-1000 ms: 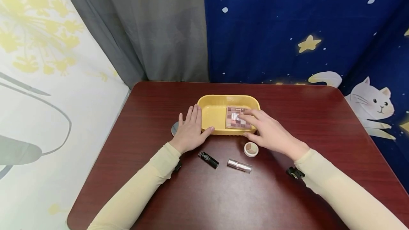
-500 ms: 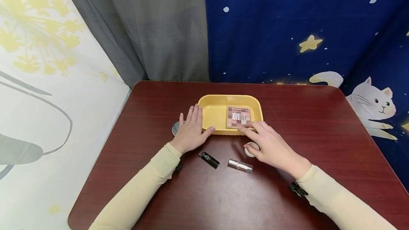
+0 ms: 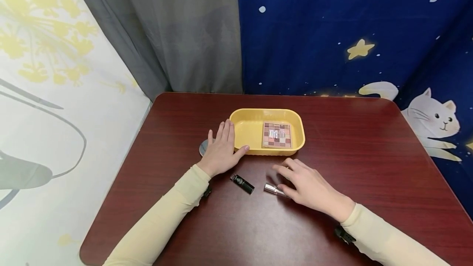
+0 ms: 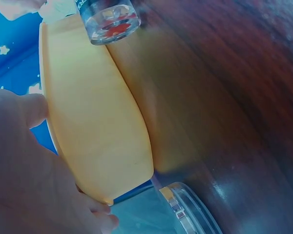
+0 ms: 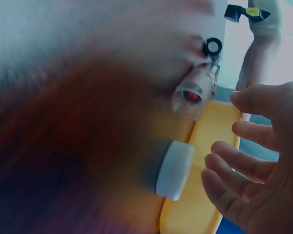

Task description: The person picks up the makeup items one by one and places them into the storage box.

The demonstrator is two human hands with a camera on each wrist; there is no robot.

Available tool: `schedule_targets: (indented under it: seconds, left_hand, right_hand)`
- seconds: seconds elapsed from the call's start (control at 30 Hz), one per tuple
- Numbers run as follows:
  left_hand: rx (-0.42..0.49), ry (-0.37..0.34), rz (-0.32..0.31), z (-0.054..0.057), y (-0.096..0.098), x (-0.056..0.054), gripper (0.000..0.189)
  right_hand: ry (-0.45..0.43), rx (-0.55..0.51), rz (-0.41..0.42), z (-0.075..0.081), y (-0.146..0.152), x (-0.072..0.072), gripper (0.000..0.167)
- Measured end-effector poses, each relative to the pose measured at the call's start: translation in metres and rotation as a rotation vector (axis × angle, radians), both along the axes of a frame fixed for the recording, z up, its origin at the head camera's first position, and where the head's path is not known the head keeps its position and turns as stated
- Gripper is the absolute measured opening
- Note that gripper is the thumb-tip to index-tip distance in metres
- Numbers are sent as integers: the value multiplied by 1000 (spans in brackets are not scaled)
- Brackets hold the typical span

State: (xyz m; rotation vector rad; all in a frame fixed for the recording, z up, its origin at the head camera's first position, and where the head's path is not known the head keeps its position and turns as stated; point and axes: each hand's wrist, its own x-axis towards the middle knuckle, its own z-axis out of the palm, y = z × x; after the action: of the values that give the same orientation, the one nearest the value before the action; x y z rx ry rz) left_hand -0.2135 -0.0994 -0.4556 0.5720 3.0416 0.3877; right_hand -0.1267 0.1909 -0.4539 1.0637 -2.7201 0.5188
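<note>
My left hand (image 3: pixel 221 153) lies with straight fingers along the left end of a yellow basket (image 3: pixel 303 136), thumb at its front rim. A makeup palette (image 3: pixel 277 136) printed with small squares lies inside on the right. My right hand (image 3: pixel 312 186) is over the table in front of the basket, fingers loosely bent and gripping nothing. Below its fingertips lies a silver lipstick tube (image 3: pixel 272 189), partly covered. A round white pot (image 5: pixel 175 170) shows near the fingers in the right wrist view; the hand hides it from the head view. A black lipstick tube (image 3: pixel 242 183) lies left of the silver one.
A round grey-topped case (image 3: pixel 203 147) sits left of the basket, partly beneath my left hand; its clear edge (image 4: pixel 195 209) shows in the left wrist view. The dark red table (image 3: pixel 184 122) ends at grey and blue curtains (image 3: pixel 314 32).
My right hand has drawn back from above the palette, past the white pot, toward the silver tube. My left hand has stayed against the basket.
</note>
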Motion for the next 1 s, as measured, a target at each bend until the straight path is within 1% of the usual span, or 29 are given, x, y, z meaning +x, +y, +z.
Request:
schedule_targets:
  seconds: [0.13, 0.27, 0.4, 0.5, 0.63, 0.83, 1.0]
  left_hand:
    - [4, 8, -5, -1, 0, -1, 98]
    - [1, 14, -7, -1, 0, -1, 98]
    - [1, 14, -7, -1, 0, 0, 99]
    - [1, 19, -7, -1, 0, -1, 99]
    - [0, 23, -7, -2, 0, -2, 98]
    - [4, 18, -3, -2, 0, -2, 99]
    - [-2, 19, -3, -2, 0, -2, 99]
  right_hand:
    - [4, 12, 3, -5, -2, 3, 49]
    - [22, 20, 6, -7, -3, 5, 47]
    - [45, 16, -4, -8, -4, 4, 41]
    - [64, 11, -9, -9, -4, 4, 31]
    - [71, 4, 6, -11, -3, 5, 20]
    - [81, -10, 32, -11, -6, 7, 15]
    - [89, -9, 49, -12, -8, 10, 14]
